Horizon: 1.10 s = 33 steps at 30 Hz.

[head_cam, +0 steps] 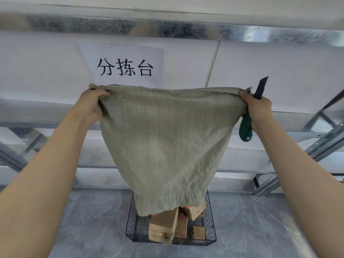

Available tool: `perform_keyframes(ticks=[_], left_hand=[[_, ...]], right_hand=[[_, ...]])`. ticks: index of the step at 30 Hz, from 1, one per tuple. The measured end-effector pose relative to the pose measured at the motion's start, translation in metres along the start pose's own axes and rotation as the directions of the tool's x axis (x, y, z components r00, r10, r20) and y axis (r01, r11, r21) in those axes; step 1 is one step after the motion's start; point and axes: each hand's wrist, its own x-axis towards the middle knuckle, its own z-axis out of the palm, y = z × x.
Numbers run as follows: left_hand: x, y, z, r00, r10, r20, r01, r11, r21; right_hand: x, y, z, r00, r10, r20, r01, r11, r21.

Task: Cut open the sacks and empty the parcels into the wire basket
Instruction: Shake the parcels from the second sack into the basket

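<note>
Sack hangs between left hand and right hand, above basket; parcels in basket; sign behind.

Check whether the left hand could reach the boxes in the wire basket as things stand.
Probably not: the left hand is raised, gripping a corner of the upended sack, which hangs over the boxes in the basket far below.

Two bare forearms reach up into view from the lower corners, with no sleeves, gloves, watch or rings visible on them. The left hand and the right hand are both uncovered, with short, unpainted nails on the thumbs.
</note>
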Motion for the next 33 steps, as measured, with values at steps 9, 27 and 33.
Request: perform_keyframes(ticks=[9,27,33], left_hand=[[0.001,0.006,-0.012,0.997,-0.043,0.057,0.045,0.999,-0.024],[-0.006,-0.013,0.055,0.82,0.292,-0.492,-0.019,0.873,0.487],[-0.026,-0.022,0.114,0.889,0.313,-0.334,-0.119,0.862,0.493]], right_hand=[[0.008,0.007,-0.008,0.95,0.204,0.236,-0.247,0.955,0.166],[-0.01,0.011,0.056,0.936,-0.006,-0.351,-0.085,0.966,-0.244],[-0.04,0.005,0.096,0.985,-0.021,-0.17,-0.006,0.988,-0.157]])
